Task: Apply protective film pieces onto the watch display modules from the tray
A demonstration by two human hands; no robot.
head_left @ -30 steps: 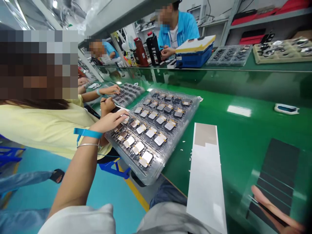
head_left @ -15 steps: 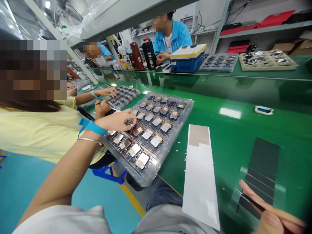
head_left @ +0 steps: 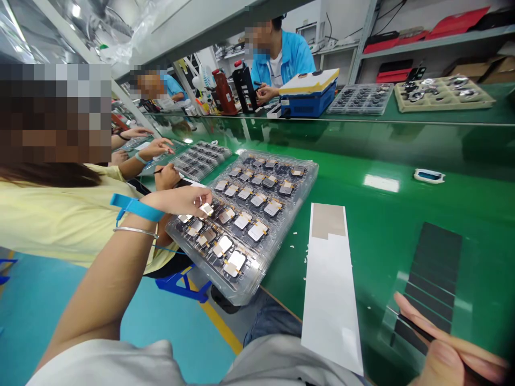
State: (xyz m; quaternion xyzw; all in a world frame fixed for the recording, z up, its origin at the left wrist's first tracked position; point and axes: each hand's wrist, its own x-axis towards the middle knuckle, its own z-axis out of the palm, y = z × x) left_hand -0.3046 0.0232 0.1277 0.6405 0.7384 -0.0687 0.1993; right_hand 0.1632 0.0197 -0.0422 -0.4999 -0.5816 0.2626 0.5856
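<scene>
My left hand (head_left: 185, 201), with a blue wrist strap (head_left: 137, 208), is over the left side of a clear plastic tray (head_left: 273, 257). Its fingers pinch a small silver-faced electronic module (head_left: 206, 209), tilted at the fingertips. Rows of similar rounded-square modules (head_left: 257, 230) with orange tabs lie in the tray. At lower right, my right hand (head_left: 446, 354) is closed around dark tweezers (head_left: 416, 327), their metal tip pointing left. Beneath them lies a clear sheet with dark strips (head_left: 436, 257). Between the hands is a long white backing sheet (head_left: 332, 295) with a grey-beige patch at its top.
A co-worker in yellow (head_left: 60, 214) sits close on my left, beside another tray (head_left: 201, 161). Small white scraps (head_left: 295, 233) dot the green table (head_left: 362, 214). A white-rimmed part (head_left: 429, 176) lies farther back. Blue equipment (head_left: 309, 102) and parts trays (head_left: 442, 96) line the raised shelf.
My left hand has moved slightly left, bringing the silver-faced module with it. My right hand and the tweezers stay nearly in place. The neighbour's far hand has shifted left.
</scene>
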